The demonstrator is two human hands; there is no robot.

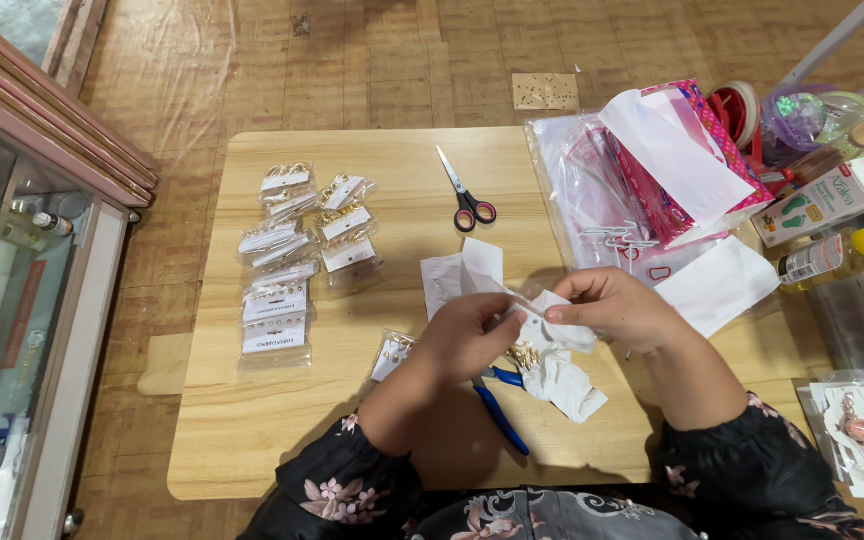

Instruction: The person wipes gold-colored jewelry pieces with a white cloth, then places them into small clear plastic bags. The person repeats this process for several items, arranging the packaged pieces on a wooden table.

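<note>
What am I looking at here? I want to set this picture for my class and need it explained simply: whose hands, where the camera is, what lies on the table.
There is one picture, from a camera on the person's head, looking down. The left hand and right hand together hold a crumpled white paper with small gold pieces in it. On the wooden table lie rows of small clear packets, red-handled scissors, blue-handled pliers and a pile of pink packaging.
</note>
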